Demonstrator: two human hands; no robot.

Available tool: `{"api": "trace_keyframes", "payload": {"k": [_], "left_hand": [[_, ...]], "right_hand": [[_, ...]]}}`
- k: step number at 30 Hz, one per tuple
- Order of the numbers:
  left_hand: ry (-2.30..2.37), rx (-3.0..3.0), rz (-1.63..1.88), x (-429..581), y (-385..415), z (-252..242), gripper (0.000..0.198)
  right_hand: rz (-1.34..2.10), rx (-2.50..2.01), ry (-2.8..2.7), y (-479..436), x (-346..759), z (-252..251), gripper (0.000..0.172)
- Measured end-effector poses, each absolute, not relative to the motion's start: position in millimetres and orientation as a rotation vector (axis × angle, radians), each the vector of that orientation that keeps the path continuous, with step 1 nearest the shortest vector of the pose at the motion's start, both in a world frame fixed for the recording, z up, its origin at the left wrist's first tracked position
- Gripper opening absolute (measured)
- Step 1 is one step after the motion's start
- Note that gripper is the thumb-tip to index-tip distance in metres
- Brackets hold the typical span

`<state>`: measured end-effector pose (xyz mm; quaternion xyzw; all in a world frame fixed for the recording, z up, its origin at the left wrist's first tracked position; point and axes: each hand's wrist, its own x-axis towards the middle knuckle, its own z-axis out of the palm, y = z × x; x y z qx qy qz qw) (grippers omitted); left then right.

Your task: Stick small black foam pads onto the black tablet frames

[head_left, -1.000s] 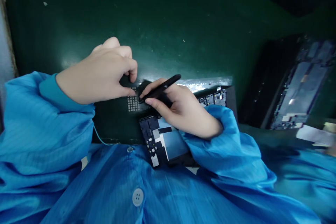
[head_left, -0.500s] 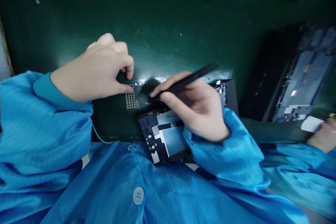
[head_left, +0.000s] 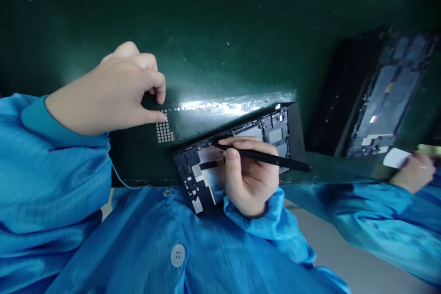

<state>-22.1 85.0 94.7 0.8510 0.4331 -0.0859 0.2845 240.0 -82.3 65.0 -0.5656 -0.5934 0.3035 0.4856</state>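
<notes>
My left hand (head_left: 120,87) lies at the left with its fingers curled. Its thumb presses on a clear sheet (head_left: 165,133) bearing rows of small grey squares, and the forefinger stays a little apart from the thumb. In my right hand (head_left: 253,179) are slim black tweezers (head_left: 272,158), gripped between thumb and fingers. Their tip touches or hovers just over the upper edge of an opened tablet (head_left: 189,179) with its inner parts showing; I cannot tell which. Part of the tablet is hidden under that hand.
A clear film strip (head_left: 220,110) lies behind the tablet on the green table (head_left: 206,27). Another stack of opened tablets (head_left: 389,96) stands at the right. Beside it, a co-worker's hand (head_left: 415,172) holds a white piece (head_left: 396,158).
My right hand has moved down from beside the sheet of squares to the tablet, with the tweezers now tilted the other way. The left thumb stays on the sheet. The whole view shifted slightly.
</notes>
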Motion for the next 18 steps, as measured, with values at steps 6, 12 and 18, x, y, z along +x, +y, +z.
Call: {"api": "trace_keyframes", "payload": {"k": [6,12,18], "left_hand": [[1.159,2.284,-0.268,-20.1,85.3,98.3,0.033],[1.154,2.256,-0.223,-18.4,84.7,101.3,0.026],[1.146,2.253,-0.178,-19.6,86.4,94.0,0.028]], "right_hand": [[0.772,-1.438,-1.785,-60.2,246.1,95.8,0.027],[1.246,-1.146,-2.116,12.7,234.8,93.3,0.011],[1.347,-1.153,-2.099,19.3,231.9,83.9,0.013]]}}
